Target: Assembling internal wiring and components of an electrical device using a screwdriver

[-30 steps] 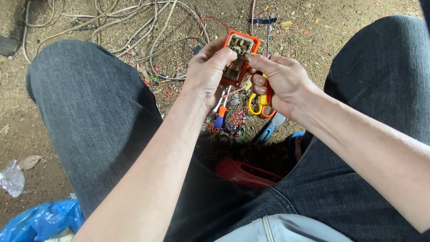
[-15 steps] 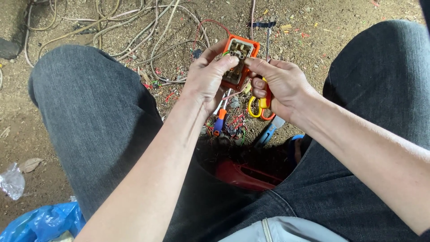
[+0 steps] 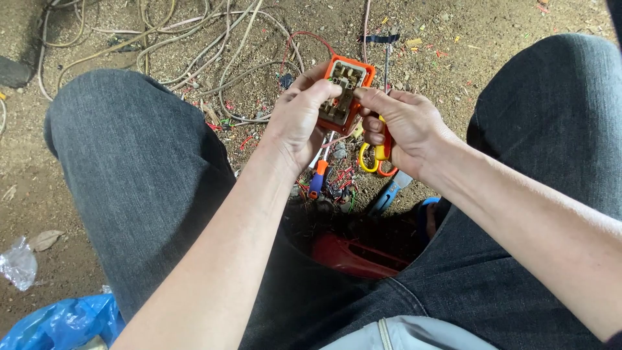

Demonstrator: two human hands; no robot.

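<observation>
My left hand [image 3: 299,123] grips an orange electrical socket box [image 3: 345,91] with a beige inner part, held above the dirt ground between my knees. My right hand [image 3: 403,126] pinches the box's right side with thumb and forefinger, and its lower fingers curl around the yellow and orange handles of a pair of scissors [image 3: 378,154]. A screwdriver with an orange and blue handle [image 3: 317,178] lies on the ground just below my left hand.
Tangled pale cables [image 3: 194,45] and cut wire bits cover the ground ahead. A blue-handled tool [image 3: 389,193] lies below the scissors. A red object [image 3: 350,254] sits between my legs. A blue plastic bag [image 3: 58,321] and a clear wrapper [image 3: 18,262] lie at the lower left.
Both hands and the socket box keep their grip, with only small finger shifts on the box. The view has drifted slightly.
</observation>
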